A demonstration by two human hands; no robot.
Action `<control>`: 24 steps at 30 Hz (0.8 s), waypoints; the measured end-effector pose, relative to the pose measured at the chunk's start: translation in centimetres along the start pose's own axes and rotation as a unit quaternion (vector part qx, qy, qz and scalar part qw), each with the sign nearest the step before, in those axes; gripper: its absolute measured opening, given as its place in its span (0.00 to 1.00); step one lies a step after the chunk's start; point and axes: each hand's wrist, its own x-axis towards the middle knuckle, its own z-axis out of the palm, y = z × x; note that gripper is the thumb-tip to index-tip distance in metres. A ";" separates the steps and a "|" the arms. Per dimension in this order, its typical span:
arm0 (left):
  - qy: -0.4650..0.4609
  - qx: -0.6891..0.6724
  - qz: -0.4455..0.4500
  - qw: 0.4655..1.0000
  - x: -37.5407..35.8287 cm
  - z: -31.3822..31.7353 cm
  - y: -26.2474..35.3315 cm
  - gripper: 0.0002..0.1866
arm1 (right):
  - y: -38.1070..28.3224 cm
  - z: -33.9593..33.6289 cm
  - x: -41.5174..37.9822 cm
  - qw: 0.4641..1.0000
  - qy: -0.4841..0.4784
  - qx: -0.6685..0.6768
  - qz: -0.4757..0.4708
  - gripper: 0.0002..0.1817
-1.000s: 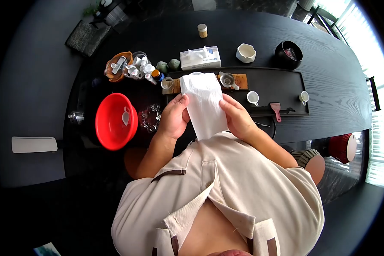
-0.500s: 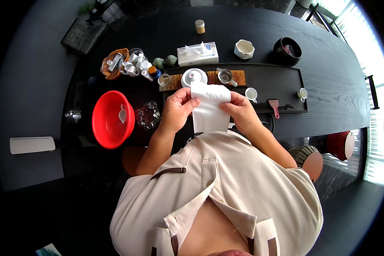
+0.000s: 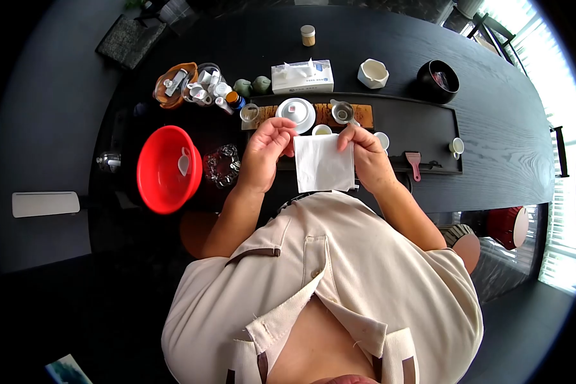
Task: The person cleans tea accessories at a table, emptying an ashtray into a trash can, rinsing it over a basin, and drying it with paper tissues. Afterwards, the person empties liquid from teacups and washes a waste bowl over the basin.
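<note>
A white tissue (image 3: 325,164) hangs flat in front of my chest, folded to a near square. My right hand (image 3: 368,153) pinches its upper right corner. At the upper left corner is my left hand (image 3: 267,151), its fingers curled together; the tissue's edge touches or lies just beside the fingertips. Just beyond the hands stand a white lidded cup (image 3: 296,114), a small cup (image 3: 321,130) and a strainer (image 3: 342,113). Another small cup (image 3: 382,140) is partly behind my right hand.
A red basin (image 3: 166,173) with a white scoop is at the left, beside a crumpled clear dish (image 3: 223,166). Behind are a tissue box (image 3: 303,77), a white bowl (image 3: 373,73) and a black bowl (image 3: 438,81). A dark tray (image 3: 422,121) holds a pink brush (image 3: 414,165).
The tissue has gone from a longer, raised strip to a lower, squarer shape. My left fingers have shifted at its corner, and the small cup behind it now shows.
</note>
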 end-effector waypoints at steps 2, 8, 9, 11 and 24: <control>-0.006 -0.005 -0.020 1.000 -0.2 0.5 0.2 0.13 | -0.1 -0.1 0.2 1.000 0.003 -0.008 0.002 0.17; -0.041 -0.001 -0.059 0.997 0.0 0.6 -1.0 0.24 | -0.6 -0.1 0.4 0.991 0.006 -0.125 -0.056 0.16; -0.029 -0.003 -0.069 0.997 0.2 0.6 -1.2 0.23 | -0.5 -0.1 0.4 0.987 0.007 -0.150 -0.059 0.16; -0.022 0.005 -0.076 0.997 0.6 0.2 -1.9 0.21 | -0.4 -0.1 0.4 0.983 0.008 -0.174 -0.061 0.16; 0.015 0.018 -0.072 0.997 1.8 0.6 -2.8 0.08 | 2.3 -1.5 0.8 0.999 0.033 0.002 0.005 0.14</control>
